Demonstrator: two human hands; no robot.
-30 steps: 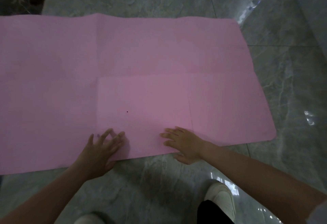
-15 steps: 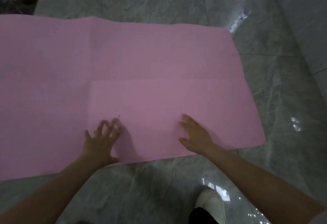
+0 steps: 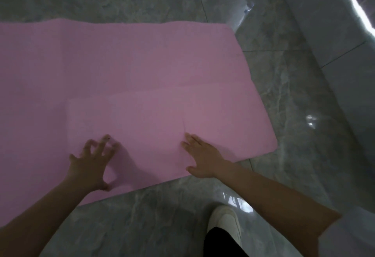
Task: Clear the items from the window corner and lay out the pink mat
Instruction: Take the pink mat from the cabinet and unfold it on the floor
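Both hands (image 3: 92,167) slid farther onto pink mat (image 3: 142,70).

I lose the pink mat (image 3: 142,78) past the frame's left edge, my left hand (image 3: 91,163) is motion-blurred, and only the white shoe's (image 3: 225,222) toe shows.

- No text, label, brand, number or sign can be read anywhere in view.
- The mat (image 3: 142,78) is plain pink, with only fold creases and no print.
- The floor (image 3: 284,98) shows grey marble veining and glare, no markings.
- The shoe (image 3: 225,222) is plain white; no logo can be made out on it.
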